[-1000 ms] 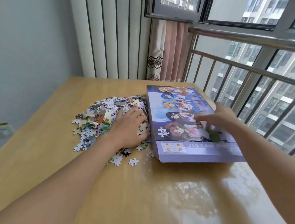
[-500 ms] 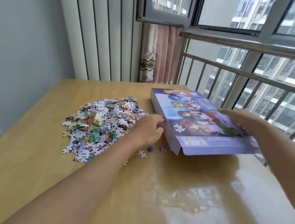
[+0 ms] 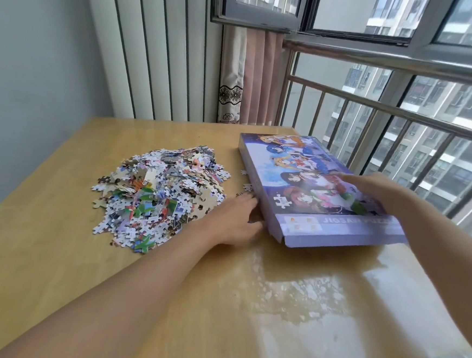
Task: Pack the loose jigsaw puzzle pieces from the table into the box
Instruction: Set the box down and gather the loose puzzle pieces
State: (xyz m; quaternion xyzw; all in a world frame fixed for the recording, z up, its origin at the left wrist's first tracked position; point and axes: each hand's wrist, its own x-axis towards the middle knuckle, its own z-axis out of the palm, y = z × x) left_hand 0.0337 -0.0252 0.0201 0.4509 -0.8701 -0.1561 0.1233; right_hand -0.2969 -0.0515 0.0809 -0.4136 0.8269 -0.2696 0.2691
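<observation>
l hand [image 3: 233, 221] at box [image 3: 307, 184] edge — pieces [image 3: 157, 192] beside

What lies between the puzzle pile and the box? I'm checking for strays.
In the head view, a few stray pieces and the left hand lie between the pile and box.
</observation>
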